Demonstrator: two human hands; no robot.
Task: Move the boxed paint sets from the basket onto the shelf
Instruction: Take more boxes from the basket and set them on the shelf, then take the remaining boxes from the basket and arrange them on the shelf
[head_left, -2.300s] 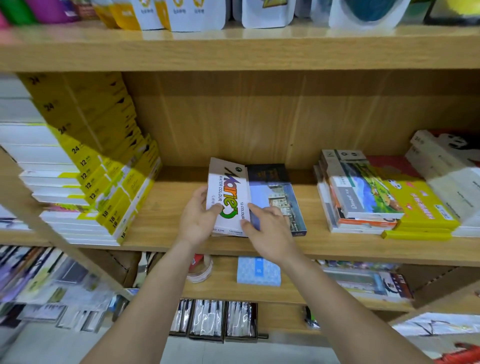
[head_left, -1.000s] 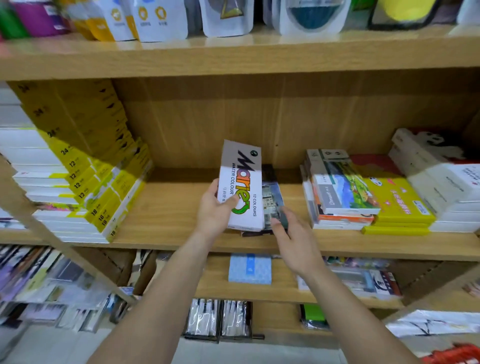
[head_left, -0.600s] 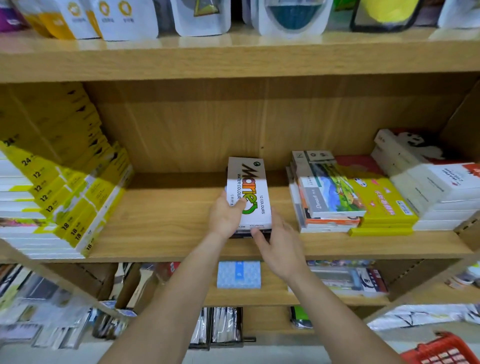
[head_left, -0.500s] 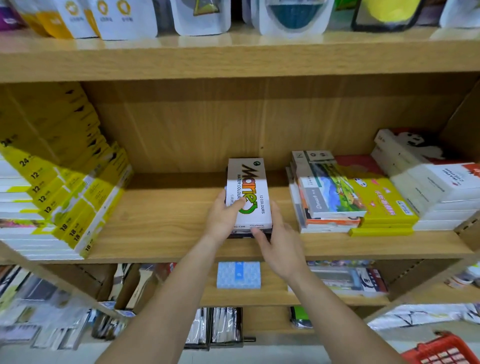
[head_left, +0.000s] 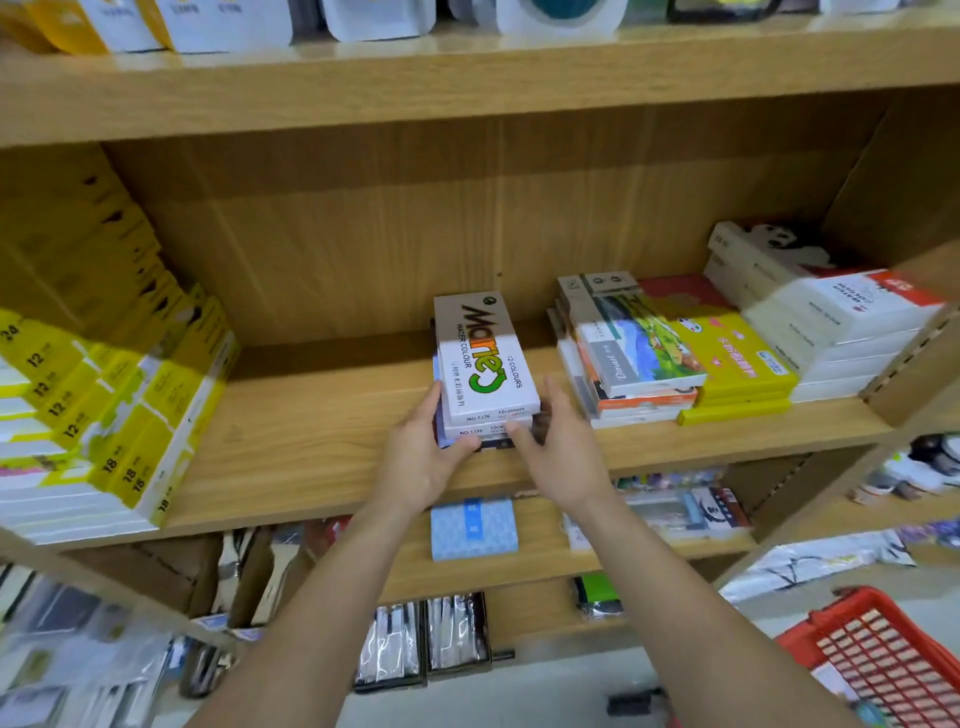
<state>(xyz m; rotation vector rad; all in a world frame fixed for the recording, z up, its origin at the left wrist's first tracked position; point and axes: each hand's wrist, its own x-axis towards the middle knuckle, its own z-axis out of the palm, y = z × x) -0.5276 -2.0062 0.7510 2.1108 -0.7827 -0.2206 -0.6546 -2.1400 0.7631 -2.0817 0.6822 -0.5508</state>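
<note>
Item: we list a stack of paint sets (head_left: 483, 395), lying flat on the shelf (head_left: 322, 447).
Top box (head_left: 480, 358): white, lettered "WATER COLOUR" and "12 COLOURS"; we see a second white box under it and a darker box at the bottom.
Location: middle of the shelf, the stack's near end close to the front edge and its far end towards the back panel.
Left hand (head_left: 421, 457): holds the stack's near left corner, with the fingers up the left side and the thumb hooked across the front.
Right hand (head_left: 561, 452): fingers straight along the stack's right side and thumb touching the front end; we note no curl round it.
Right neighbour: a pile of picture-fronted boxes (head_left: 634, 353), just beside the stack but apart from it, then a yellow box (head_left: 737, 364).
Left end of shelf: we count many yellow-and-white boxes (head_left: 104, 415), well apart.
Basket (head_left: 893, 654): red, below the shelves at lower right; we cannot make out its contents.
</note>
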